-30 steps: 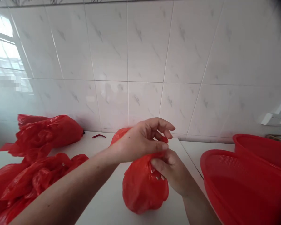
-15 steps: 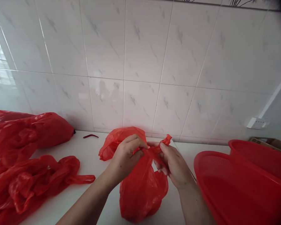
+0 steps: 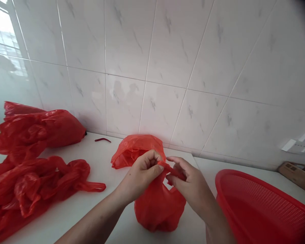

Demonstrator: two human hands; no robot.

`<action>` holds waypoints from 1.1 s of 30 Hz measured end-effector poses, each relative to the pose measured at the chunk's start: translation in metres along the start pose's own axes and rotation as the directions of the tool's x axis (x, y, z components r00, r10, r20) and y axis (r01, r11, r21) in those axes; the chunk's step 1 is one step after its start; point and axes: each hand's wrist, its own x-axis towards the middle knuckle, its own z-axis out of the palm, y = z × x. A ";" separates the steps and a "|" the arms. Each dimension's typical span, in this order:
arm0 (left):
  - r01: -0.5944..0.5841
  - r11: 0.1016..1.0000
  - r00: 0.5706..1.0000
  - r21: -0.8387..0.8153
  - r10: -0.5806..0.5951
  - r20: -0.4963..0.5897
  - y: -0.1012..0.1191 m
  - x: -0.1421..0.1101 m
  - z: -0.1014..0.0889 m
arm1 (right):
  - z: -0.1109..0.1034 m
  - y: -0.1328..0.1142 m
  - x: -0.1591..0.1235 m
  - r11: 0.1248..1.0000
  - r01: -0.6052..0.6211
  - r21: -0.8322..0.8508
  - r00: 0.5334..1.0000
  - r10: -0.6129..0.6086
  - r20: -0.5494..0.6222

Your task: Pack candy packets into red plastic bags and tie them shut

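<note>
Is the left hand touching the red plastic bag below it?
Touching: in the head view, the left hand pinches the red plastic bag at its gathered top.

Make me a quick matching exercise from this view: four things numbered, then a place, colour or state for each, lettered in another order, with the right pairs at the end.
1. Bag in hand
2. Basket
3. Thin curved item
4. Wall outlet

A. White, mounted on the tiles
B. Gathered at its top between the left hand and right hand
C. Red, with a perforated wall
D. Dark red, lying on the table

Pairs: 1-B, 2-C, 3-D, 4-A
</note>
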 end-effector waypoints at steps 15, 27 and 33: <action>-0.473 0.480 0.881 0.738 0.236 0.411 0.007 -0.036 0.002 | -0.010 0.061 0.041 0.994 -0.095 0.055 0.977 0.104 -0.187; -0.202 0.706 0.912 0.678 -0.116 0.392 0.000 -0.075 -0.015 | -0.002 0.123 0.062 0.965 -0.211 -0.155 0.963 0.179 -0.200; -0.121 0.786 0.885 0.606 -0.191 0.424 -0.007 -0.081 -0.008 | 0.022 0.156 0.066 0.966 -0.228 -0.122 0.965 0.208 -0.161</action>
